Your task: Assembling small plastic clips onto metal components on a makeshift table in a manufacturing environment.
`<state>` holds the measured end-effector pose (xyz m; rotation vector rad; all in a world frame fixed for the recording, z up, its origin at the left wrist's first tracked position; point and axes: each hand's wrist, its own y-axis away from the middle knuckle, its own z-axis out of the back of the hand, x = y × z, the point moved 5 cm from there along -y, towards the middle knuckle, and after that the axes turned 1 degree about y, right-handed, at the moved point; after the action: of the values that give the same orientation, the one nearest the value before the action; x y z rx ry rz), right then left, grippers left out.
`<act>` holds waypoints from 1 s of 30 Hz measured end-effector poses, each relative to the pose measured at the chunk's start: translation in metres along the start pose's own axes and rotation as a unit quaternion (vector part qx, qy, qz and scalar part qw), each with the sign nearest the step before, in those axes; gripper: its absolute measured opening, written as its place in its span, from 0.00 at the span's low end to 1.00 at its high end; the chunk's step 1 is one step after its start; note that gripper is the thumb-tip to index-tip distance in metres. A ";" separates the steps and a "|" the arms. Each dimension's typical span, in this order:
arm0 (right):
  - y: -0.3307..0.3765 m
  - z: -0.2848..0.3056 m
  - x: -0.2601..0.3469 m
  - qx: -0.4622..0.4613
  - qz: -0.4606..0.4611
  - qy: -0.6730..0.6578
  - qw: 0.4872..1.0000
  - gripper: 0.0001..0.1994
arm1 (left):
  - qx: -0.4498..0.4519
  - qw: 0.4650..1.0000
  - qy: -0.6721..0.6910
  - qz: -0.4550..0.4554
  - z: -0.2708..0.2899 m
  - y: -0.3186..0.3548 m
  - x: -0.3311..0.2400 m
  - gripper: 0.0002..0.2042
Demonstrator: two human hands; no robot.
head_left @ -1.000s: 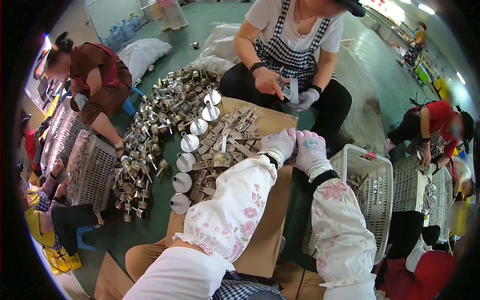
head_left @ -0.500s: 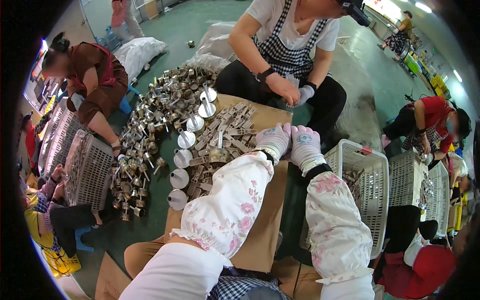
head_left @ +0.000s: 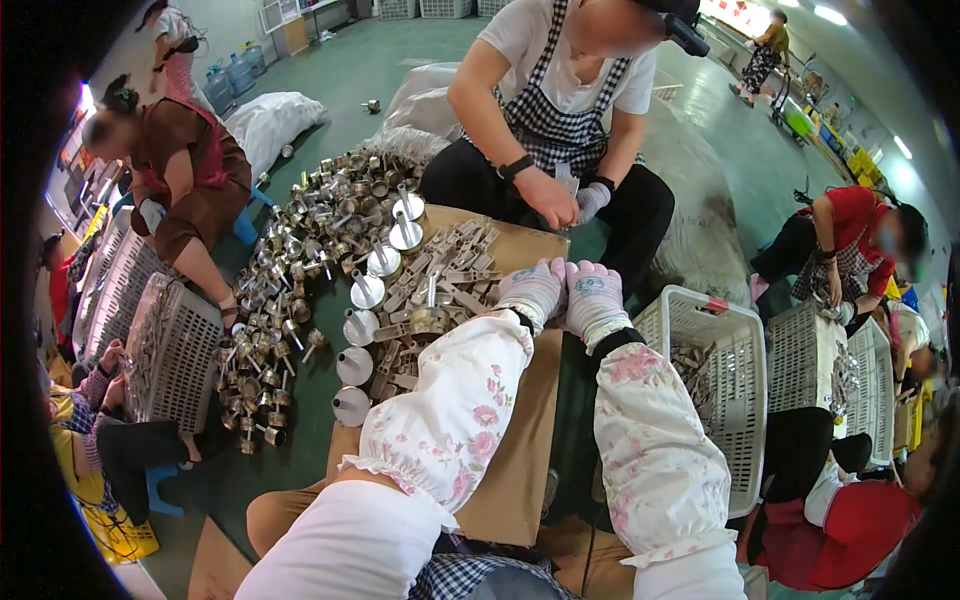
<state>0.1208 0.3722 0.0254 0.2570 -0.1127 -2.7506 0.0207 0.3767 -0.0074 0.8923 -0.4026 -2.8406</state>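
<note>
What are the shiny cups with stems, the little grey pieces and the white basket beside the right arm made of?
The cups with stems look like polished metal: they glint brightly. The grey pieces look dull, maybe plastic or matte metal; I can't tell. The white basket looks like smooth moulded plastic, with rows of slots.

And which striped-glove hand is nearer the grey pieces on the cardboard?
Left: the left hand is just right of the grey pieces; the right hand is farther from them, beyond the left.
</note>
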 end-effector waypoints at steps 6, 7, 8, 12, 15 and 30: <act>-0.002 -0.001 0.002 0.002 -0.005 0.008 1.000 0.36 | 0.021 0.998 -0.021 -0.049 0.000 0.000 -0.002 0.25; -0.002 0.000 0.002 -0.004 -0.006 0.007 1.000 0.36 | 0.012 0.998 -0.021 -0.057 0.000 -0.001 -0.002 0.25; -0.002 0.001 0.002 -0.009 -0.008 0.007 1.000 0.36 | 0.001 0.999 -0.013 -0.041 0.000 -0.002 0.000 0.26; -0.002 0.003 0.003 0.008 -0.003 0.012 1.000 0.37 | -0.012 1.000 0.004 0.014 -0.004 -0.009 0.007 0.29; -0.001 0.005 0.004 0.007 -0.002 0.015 1.000 0.37 | -0.015 1.000 0.014 0.015 -0.006 -0.012 0.009 0.30; 0.064 0.002 0.011 0.067 0.044 0.036 0.996 0.41 | 0.058 0.993 -0.085 -0.065 -0.012 0.063 -0.004 0.26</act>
<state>0.1330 0.3084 0.0331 0.3771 -0.2819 -2.6454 0.0338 0.3151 0.0037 0.7220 -0.5551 -3.0516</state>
